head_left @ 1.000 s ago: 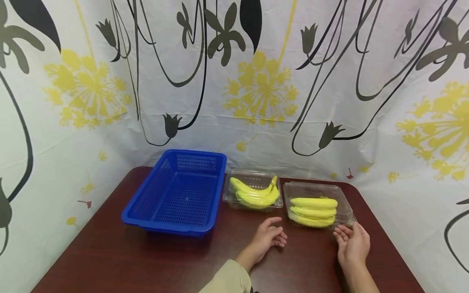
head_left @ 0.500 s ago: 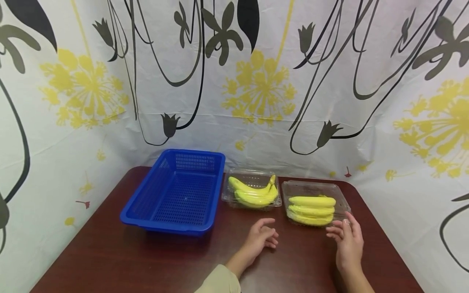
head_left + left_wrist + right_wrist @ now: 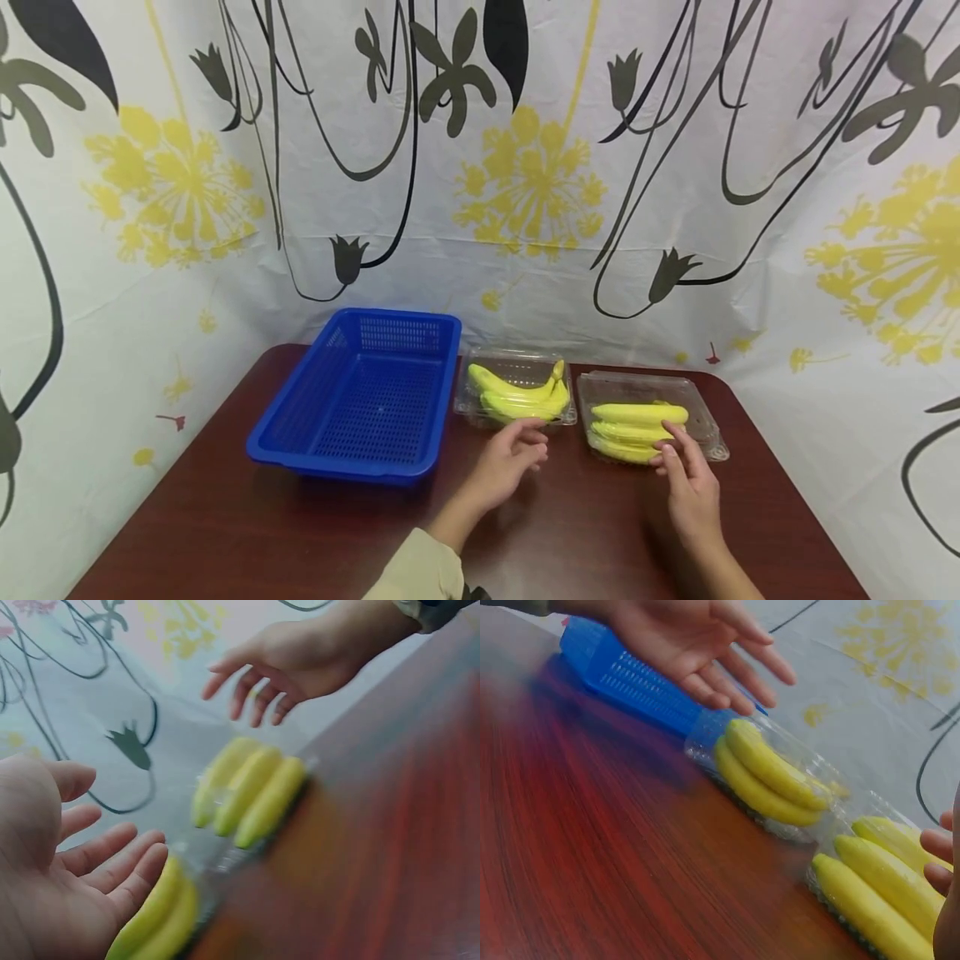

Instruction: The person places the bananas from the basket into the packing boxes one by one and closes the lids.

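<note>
Two clear plastic clamshell boxes stand side by side at the back of the table. Bananas (image 3: 517,393) lie inside the left box (image 3: 463,400), and more bananas (image 3: 633,431) lie in a row inside the right box (image 3: 701,408). My left hand (image 3: 501,468) hovers in front of the left box, fingers loosely bent, fingertips overlapping its front edge in the head view. Beside the front right corner of the other box, my right hand (image 3: 693,492) has its fingers spread, tips overlapping the bananas. Neither hand holds anything.
A blue plastic basket (image 3: 258,442) with slotted sides stands left of the boxes on the dark red-brown table (image 3: 585,542). Behind the table hangs a white curtain (image 3: 495,275) with a floral print, which also runs along both sides.
My left hand has moved left and up towards the left box. My right hand has left the right box's front corner and shifted left, its fingers spreading. The boxes and basket stay put.
</note>
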`<state>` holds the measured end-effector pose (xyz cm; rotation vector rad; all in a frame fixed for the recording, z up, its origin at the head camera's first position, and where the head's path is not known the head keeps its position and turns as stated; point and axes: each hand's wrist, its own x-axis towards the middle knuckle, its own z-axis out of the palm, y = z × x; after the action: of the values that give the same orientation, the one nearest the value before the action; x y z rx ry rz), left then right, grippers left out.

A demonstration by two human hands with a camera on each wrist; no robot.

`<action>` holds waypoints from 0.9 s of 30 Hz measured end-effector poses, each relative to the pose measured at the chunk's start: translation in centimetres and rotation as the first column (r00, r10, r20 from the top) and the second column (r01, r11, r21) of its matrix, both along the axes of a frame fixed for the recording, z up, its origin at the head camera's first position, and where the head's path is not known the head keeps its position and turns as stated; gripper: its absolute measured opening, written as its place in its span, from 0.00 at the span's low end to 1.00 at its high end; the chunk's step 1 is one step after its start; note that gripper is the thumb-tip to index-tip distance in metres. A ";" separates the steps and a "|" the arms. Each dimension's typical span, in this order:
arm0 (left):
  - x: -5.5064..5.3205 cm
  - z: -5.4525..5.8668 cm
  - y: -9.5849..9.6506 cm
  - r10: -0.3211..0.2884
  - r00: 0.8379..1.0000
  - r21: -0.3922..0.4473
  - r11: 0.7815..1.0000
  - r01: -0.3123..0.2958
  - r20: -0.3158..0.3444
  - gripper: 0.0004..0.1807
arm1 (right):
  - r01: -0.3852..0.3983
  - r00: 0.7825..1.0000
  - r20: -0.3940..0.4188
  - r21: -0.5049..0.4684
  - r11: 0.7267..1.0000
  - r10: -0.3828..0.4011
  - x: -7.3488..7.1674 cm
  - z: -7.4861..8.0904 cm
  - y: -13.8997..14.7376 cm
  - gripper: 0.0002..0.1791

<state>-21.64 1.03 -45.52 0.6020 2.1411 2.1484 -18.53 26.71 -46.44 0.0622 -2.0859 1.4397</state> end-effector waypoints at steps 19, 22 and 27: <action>-2.2 4.3 -8.6 0.020 0.935 -0.421 0.889 -0.179 -0.355 0.20 | 0.002 0.950 -0.261 0.554 0.833 0.171 -1.8 -1.7 0.8 0.27; -2.1 4.3 -10.1 0.014 0.931 -0.479 0.854 -0.200 -0.364 0.22 | -0.016 0.963 -0.210 0.580 0.814 0.169 -1.9 -1.6 0.8 0.28; -1.9 4.1 -12.8 0.007 0.934 -0.602 0.763 -0.237 -0.358 0.28 | -0.035 0.977 -0.153 0.570 0.821 0.148 -2.2 -1.2 0.9 0.30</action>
<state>-23.57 -11.73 -41.47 0.8039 2.9410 1.2411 -20.72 27.57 -47.62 0.5249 -2.2954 0.7732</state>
